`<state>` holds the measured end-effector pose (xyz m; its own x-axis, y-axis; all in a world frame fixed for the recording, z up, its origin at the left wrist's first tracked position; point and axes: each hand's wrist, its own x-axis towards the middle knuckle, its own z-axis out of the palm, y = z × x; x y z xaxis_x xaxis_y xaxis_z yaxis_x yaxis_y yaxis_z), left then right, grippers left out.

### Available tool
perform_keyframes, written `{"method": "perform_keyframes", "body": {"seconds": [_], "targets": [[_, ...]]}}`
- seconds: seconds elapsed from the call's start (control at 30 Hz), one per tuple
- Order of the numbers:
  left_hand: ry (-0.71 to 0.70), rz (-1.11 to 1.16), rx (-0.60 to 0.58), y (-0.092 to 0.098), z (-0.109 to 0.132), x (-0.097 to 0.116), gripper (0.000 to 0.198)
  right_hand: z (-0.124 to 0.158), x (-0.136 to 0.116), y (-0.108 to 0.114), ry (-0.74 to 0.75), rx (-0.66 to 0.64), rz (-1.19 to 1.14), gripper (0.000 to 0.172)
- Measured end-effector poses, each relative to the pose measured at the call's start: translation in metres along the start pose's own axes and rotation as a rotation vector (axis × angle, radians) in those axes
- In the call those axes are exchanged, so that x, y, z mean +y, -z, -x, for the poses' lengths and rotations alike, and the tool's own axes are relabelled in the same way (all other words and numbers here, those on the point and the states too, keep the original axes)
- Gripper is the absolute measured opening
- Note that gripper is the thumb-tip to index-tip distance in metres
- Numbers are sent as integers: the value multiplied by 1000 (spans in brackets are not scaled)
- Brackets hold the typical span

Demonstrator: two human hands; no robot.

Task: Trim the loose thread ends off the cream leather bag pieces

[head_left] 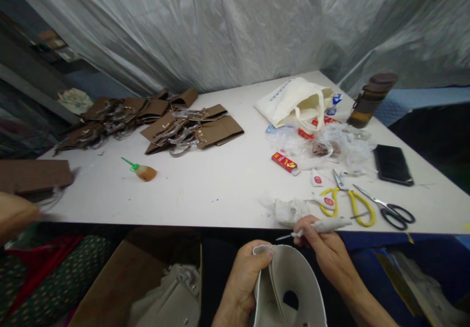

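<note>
Head view, with clock directions taken from the middle of the picture: blue lettering runs along the cream tote bag (290, 103) at 2 o'clock, too small to read. A red carton (284, 162) below it has yellow and white print I cannot make out; two white labels (317, 178) nearby bear red oval marks.

At 5 o'clock, below the tabletop (205, 197), is the pale grey pouch-like piece (308, 288), smooth and curved, mouth upward, with an inner flap and a dark round opening. The left hand (246, 273) pinches its rim at 6 o'clock, thumb over the edge. The right hand (319, 241), at 4 o'clock, grips a white pen-like tool (336, 224), its thin tip towards 9 o'clock and apart from the pouch-like piece.

Brown bags (220, 131) with plastic-wrapped handles cluster around 10 o'clock. A soft bottle (146, 173) of amber liquid, green-nozzled, lies at 9; crumpled clear plastic (348, 143), a dark phone (393, 164), yellow-handled scissors (340, 182) and black-handled scissors (398, 215) crowd around 3 to 4.

White surface stretches between bottle and red carton. The near edge runs just beyond the pouch-like piece; a cardboard box (106, 280) stands below it at 7 to 8, and another person's blurred hand (16, 217) is between 8 and 9.
</note>
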<state>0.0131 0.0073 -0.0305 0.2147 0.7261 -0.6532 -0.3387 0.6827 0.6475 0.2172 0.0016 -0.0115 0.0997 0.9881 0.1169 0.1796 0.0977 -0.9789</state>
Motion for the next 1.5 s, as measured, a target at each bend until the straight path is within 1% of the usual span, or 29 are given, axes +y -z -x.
{"method": "perform_keyframes", "body": {"seconds": [0.03,0.1,0.3,0.5,0.63,0.77,0.87,0.93,1.0,1.07,1.13,1.17,1.2,1.23,1.27,1.33,1.37,1.5], "targets": [[5,2,-8,1,-1,-1,49,1,0,-1,-57,-40,-67,41],[8,10,-21,2,-2,-3,50,1,2,-3,-117,-92,-141,45],[6,17,-22,0,3,-1,48,2,8,-3,-181,-146,-214,49],[2,19,-30,-6,6,-1,46,1,8,-3,-186,-197,-183,48],[-7,13,12,-9,5,-5,48,-3,5,-4,-211,-232,-152,51],[-8,-12,33,-14,7,-7,47,-12,5,-8,-255,-208,-100,57],[-13,-49,20,-16,10,-6,44,-16,5,-10,-261,-188,-87,58],[-16,-38,6,-16,11,-5,43,-15,4,-8,-214,-210,-92,55],[-26,-4,0,-14,10,-5,43,-8,2,-3,-98,-252,-73,51],[-35,25,-1,-11,8,-5,43,0,1,3,117,-310,5,45],[-43,42,-5,-8,7,-6,44,9,0,10,391,-356,127,35],[-45,47,-7,-8,6,-7,45,13,0,13,504,-360,178,30],[-45,48,-9,-8,7,-7,46,16,-1,16,576,-346,207,28],[-47,46,-8,-8,7,-8,46,19,-3,18,601,-316,214,29],[-50,41,-6,-9,8,-8,46,21,-5,20,587,-278,206,33],[-66,12,-1,-11,12,-7,45,26,-10,22,489,-206,170,42],[-80,-7,0,-12,15,-7,44,29,-12,22,434,-178,149,44],[-129,-74,-10,-15,22,-7,40,40,-17,18,250,-35,12,33]]}}
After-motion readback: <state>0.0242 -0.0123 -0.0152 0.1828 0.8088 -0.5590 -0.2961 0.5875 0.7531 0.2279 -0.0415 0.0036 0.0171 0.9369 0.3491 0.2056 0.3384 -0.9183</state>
